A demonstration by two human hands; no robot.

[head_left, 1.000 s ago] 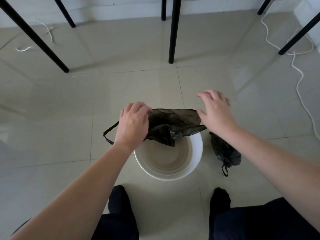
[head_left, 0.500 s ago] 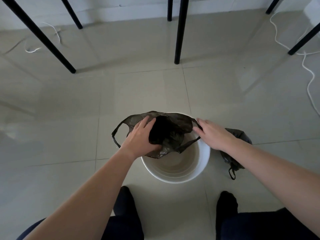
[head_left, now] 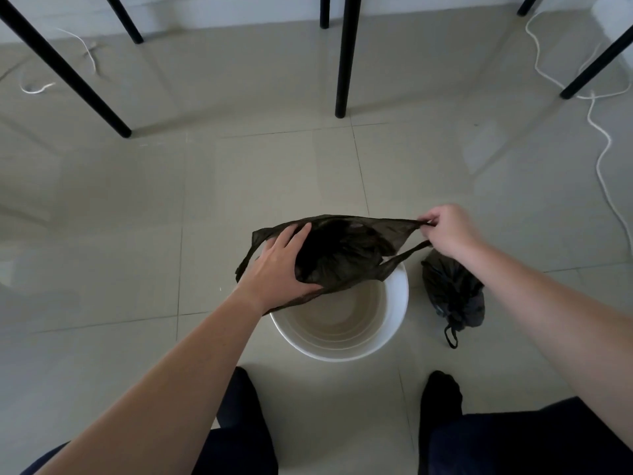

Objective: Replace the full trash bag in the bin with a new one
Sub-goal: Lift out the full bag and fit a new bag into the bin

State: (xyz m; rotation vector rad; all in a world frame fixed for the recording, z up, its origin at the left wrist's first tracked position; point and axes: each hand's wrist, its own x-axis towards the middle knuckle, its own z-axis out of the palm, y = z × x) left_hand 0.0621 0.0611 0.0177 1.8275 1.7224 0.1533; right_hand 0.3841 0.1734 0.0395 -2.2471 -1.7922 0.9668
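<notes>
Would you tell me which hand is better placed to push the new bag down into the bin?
Left, probably. The left hand holds the bag over the bin; the right hand pinches its handles out past the rim.

My one camera rides on my head, facing forward and down. It looks closely over the bin [head_left: 399, 303] and floor [head_left: 102, 252].

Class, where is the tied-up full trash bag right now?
In the head view, the full trash bag lies on the floor just right of the white bin, below the right hand.
</notes>
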